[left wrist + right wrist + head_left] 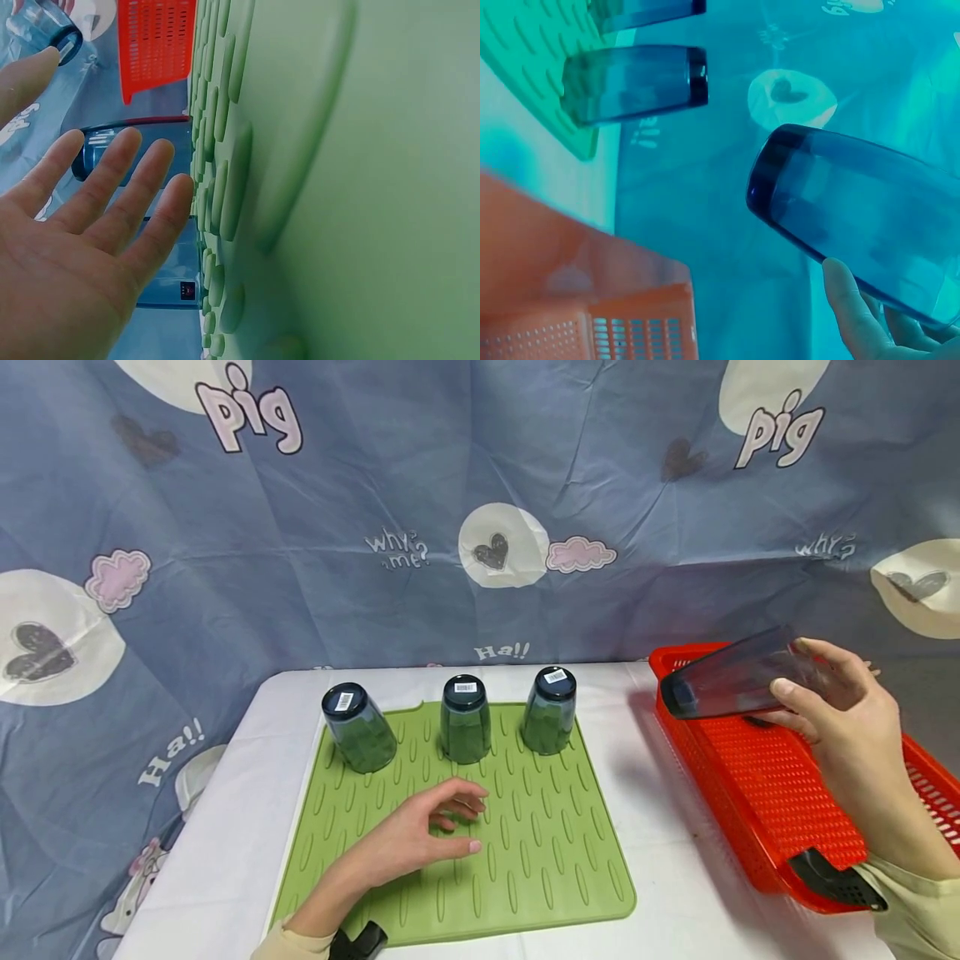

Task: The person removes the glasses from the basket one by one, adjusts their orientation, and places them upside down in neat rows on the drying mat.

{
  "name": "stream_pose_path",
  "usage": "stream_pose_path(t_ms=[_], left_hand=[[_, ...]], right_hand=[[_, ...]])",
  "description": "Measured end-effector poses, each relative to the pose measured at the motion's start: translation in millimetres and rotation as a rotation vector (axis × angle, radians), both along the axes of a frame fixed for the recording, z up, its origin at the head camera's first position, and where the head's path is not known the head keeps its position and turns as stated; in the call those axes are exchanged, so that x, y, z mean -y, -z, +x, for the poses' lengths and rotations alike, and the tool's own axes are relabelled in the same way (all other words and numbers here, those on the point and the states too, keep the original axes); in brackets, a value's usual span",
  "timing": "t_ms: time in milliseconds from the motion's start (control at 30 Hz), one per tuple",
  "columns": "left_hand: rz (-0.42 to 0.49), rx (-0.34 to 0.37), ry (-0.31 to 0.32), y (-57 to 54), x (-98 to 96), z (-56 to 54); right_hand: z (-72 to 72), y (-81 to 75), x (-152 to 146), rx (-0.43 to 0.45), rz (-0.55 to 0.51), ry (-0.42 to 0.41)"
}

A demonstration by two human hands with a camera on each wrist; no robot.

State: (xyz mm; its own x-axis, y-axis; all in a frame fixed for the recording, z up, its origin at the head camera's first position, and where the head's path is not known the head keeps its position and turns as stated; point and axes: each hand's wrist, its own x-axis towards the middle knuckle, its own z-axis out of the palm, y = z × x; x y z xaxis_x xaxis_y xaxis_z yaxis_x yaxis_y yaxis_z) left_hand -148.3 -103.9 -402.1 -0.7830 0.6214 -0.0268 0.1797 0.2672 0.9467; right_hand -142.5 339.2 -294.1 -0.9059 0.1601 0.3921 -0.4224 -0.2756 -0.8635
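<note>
My right hand (pixel 855 727) grips a dark blue glass (pixel 735 681) near its rim, tilted with its base to the left, above the red basket. In the right wrist view the same glass (pixel 855 217) lies against the fingers. Over the green drying mat (pixel 525 860) my left hand (pixel 412 831) hovers with relaxed fingers, holding nothing. Upside down along the mat's far edge stand three similar glasses: a left glass (pixel 360 731), a middle glass (pixel 465 722) and a right glass (pixel 550 714). White labels show on their bases.
The red plastic basket (pixel 720 793) stands right of the mat, with a dark item (pixel 759 722) partly visible inside. A white tabletop (pixel 652 860) lies under both. Behind hangs a blue printed cloth (pixel 420 468).
</note>
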Motion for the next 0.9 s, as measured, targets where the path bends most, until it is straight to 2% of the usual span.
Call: stream_pose_path(t_ms=[333, 667, 900], left_hand=[[0.02, -0.009, -0.008, -0.1, -0.2, 0.5], [0.019, -0.015, -0.011, -0.2, 0.5, -1.1], [0.017, -0.007, -0.015, -0.6, 0.3, -1.1]], right_hand=[[6.1, 5.8, 16, -0.021, -0.007, -0.019], [16.1, 10.1, 37, -0.04, 0.104, 0.037], [19.4, 9.6, 49, -0.081, 0.127, 0.051]])
